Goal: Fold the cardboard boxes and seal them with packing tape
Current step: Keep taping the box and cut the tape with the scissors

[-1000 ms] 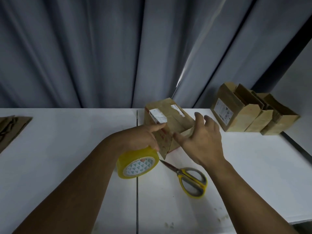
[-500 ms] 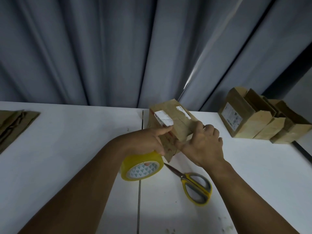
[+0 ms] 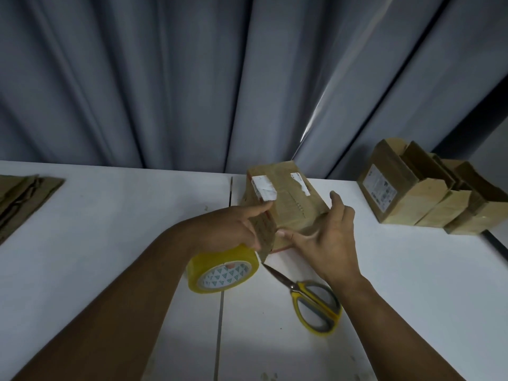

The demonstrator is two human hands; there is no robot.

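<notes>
A small brown cardboard box (image 3: 290, 204) with torn white labels lies on the white table (image 3: 110, 243), its near end towards me. My left hand (image 3: 228, 226) pinches the box's left end flap between forefinger and thumb. My right hand (image 3: 327, 237) is spread flat against the near right end of the box, thumb pointing left along the folded flap. A yellow roll of packing tape (image 3: 222, 270) rests on the table just under my left hand. Yellow-handled scissors (image 3: 310, 301) lie shut beside it, below my right wrist.
Three folded boxes (image 3: 412, 199) stand in a row at the table's back right, near its right edge. Flat cardboard sheets (image 3: 22, 193) lie at the far left. A grey curtain (image 3: 192, 78) hangs behind the table.
My right hand was curled over the box's near flap; its fingers now spread flat against the folded end. My left hand keeps its pinch on the left flap.
</notes>
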